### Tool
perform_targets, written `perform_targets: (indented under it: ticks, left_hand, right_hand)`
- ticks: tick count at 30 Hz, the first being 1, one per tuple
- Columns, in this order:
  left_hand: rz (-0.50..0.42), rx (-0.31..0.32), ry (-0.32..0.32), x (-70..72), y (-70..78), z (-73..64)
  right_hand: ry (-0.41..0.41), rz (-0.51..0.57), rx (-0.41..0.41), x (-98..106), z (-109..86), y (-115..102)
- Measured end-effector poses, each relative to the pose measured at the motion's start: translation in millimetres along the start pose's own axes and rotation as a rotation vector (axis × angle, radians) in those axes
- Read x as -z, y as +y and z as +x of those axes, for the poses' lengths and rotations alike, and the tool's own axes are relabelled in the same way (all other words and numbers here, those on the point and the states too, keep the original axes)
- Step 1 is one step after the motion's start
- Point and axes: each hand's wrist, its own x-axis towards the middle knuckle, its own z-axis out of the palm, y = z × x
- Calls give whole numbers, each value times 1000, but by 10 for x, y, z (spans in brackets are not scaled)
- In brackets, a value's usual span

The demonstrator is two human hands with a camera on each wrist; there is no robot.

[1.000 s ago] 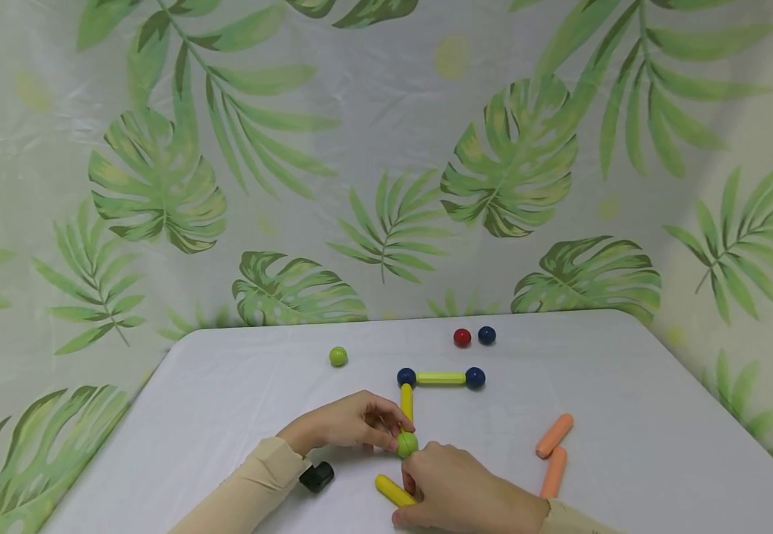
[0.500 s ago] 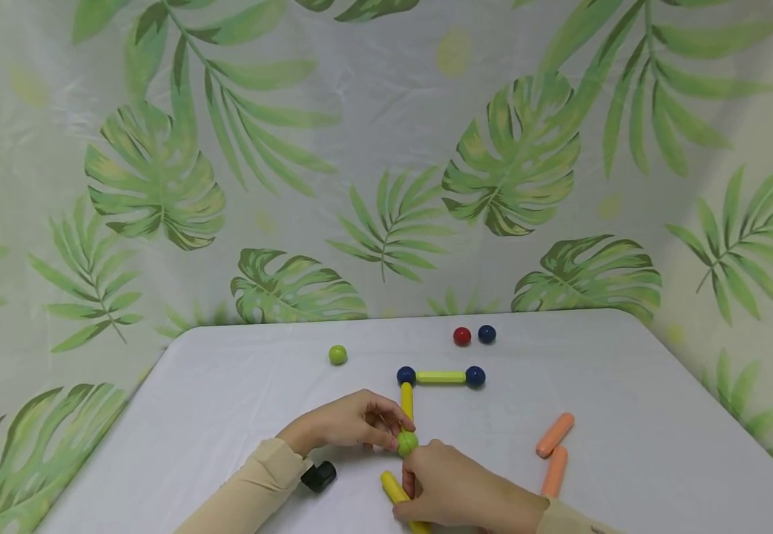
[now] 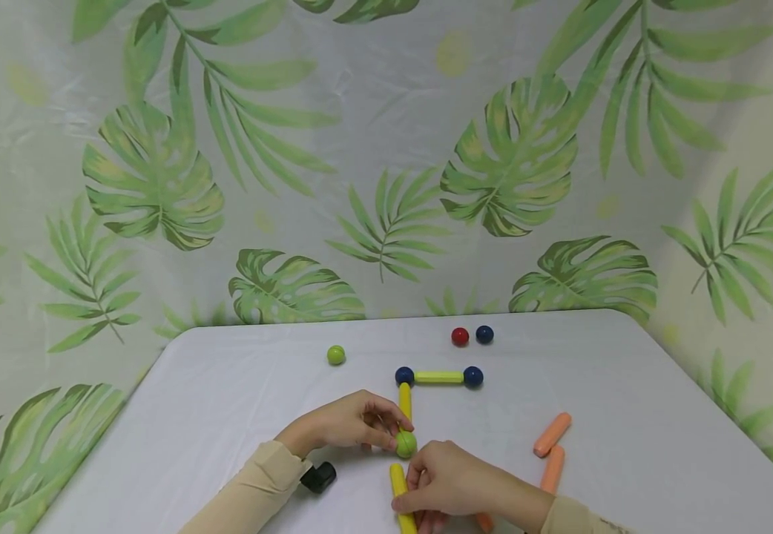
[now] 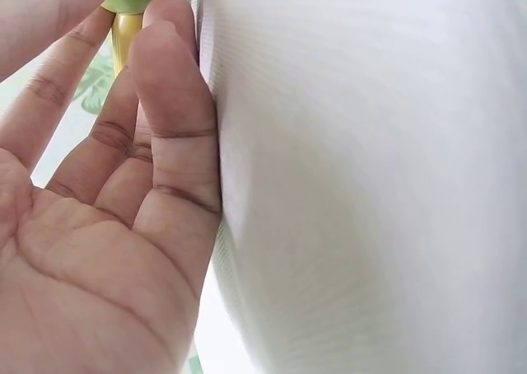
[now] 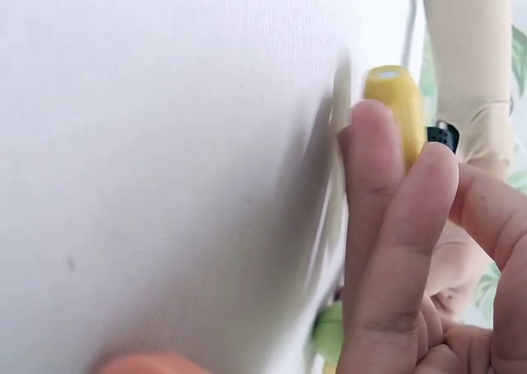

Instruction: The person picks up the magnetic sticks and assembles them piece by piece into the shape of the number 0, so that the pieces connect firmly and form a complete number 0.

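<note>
My left hand (image 3: 353, 423) pinches a green ball (image 3: 406, 444) between thumb and fingers. That ball sits at the near end of a yellow stick (image 3: 405, 402), whose far end meets a navy ball (image 3: 404, 376). From there a yellow-green stick (image 3: 438, 377) runs right to a second navy ball (image 3: 472, 377). In my right hand (image 3: 453, 480) is another yellow stick (image 3: 399, 483), pinched by thumb and fingers. Its far end points at the green ball, with a small gap between. The right wrist view shows a pale spot in the end of this yellow stick (image 5: 395, 102).
A loose green ball (image 3: 336, 354) lies at back left. A red ball (image 3: 460, 337) and a navy ball (image 3: 484, 334) sit at the back. Orange sticks (image 3: 552, 434) lie at right, one partly under my right hand. A black wrist device (image 3: 318, 478) is by my left sleeve.
My right hand has turned the yellow stick from a slant to nearly in line with the stick beyond the green ball. My left hand has stayed on the green ball.
</note>
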Motion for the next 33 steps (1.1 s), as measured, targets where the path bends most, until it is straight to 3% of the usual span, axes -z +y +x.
perform_targets:
  ticks: [14,33]
  left_hand:
    - [10,8,17,-11,24,-23]
    - [8,7,17,-17,21,-17]
  right_hand:
    - [-29,201,-33,43,5,87]
    - [-2,183,-93,72,43,105]
